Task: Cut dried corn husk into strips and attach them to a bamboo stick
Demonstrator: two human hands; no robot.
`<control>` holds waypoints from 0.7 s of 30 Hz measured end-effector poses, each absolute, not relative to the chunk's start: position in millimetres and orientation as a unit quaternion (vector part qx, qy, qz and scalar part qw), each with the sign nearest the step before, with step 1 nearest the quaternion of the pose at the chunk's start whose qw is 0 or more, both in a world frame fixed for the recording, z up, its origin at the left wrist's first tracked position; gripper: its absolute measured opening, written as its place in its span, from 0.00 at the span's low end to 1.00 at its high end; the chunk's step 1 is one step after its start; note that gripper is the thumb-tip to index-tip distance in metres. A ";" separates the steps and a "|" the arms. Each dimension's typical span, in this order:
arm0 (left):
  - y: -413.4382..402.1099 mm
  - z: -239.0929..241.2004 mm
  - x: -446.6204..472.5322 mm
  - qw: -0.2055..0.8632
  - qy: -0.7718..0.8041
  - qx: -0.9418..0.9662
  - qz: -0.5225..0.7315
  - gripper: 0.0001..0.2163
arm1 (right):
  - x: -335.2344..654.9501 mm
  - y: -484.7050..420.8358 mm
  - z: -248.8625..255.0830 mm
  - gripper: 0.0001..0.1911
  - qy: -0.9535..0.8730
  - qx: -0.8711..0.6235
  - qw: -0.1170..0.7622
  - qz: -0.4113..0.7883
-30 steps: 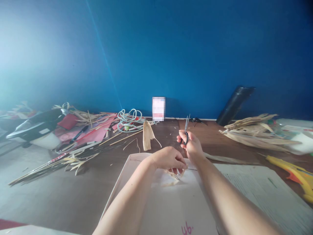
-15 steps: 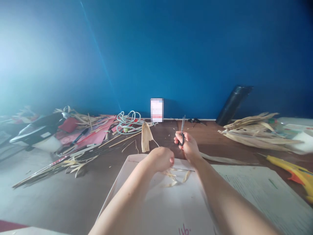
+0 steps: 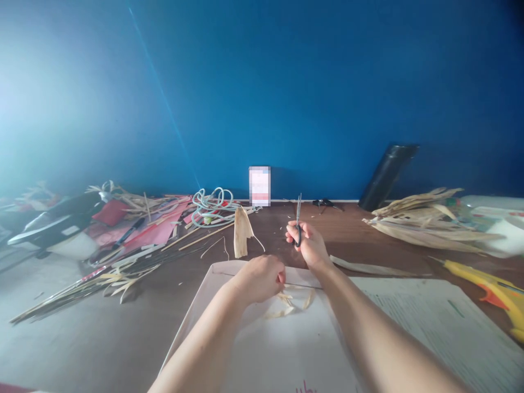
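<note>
My right hand (image 3: 310, 244) grips a small pair of scissors (image 3: 299, 210) with black handles, blades pointing up. To its left and nearer to me, my left hand (image 3: 262, 277) is closed above the far edge of a white box lid (image 3: 262, 355). Its fingertips face away, so whatever they hold is hidden. Under and beside that hand, several pale strips of dried husk (image 3: 287, 311) lie in the lid. Just beyond the left hand rests a larger piece of dried husk (image 3: 242, 233) with a thin strand hanging off it.
A yellow glue gun (image 3: 487, 286) and a printed sheet (image 3: 413, 311) lie at right. Behind them sit a husk bundle (image 3: 426, 218) and a leaning black cylinder (image 3: 387, 177). Coiled pale cable (image 3: 213, 207), thin sticks and pink paper (image 3: 164, 224) crowd the left. A phone (image 3: 260, 186) stands against the wall.
My left hand has come slightly down and toward me. The right hand has shifted a little left with the scissors. The view has also moved slightly.
</note>
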State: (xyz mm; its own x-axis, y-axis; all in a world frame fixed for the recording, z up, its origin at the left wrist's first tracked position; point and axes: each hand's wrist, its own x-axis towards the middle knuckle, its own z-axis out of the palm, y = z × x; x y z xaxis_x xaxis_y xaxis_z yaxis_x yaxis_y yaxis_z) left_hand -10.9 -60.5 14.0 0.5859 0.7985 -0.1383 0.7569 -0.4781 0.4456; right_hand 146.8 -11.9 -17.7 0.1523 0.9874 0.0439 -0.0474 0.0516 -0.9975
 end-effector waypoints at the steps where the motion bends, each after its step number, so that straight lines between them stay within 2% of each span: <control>1: -59.0 13.8 -11.5 0.241 0.454 0.857 0.046 0.10 | 145.5 -10.2 -16.5 0.22 -0.463 -0.512 0.560 0.458; 12: -37.8 6.0 -11.2 0.212 0.494 0.839 0.080 0.08 | 136.2 24.2 -14.0 0.21 -0.502 -0.485 0.568 0.435; 21: -39.6 1.4 -15.2 0.216 0.484 0.839 0.123 0.06 | 137.8 11.2 -20.1 0.21 -0.502 -0.466 0.582 0.438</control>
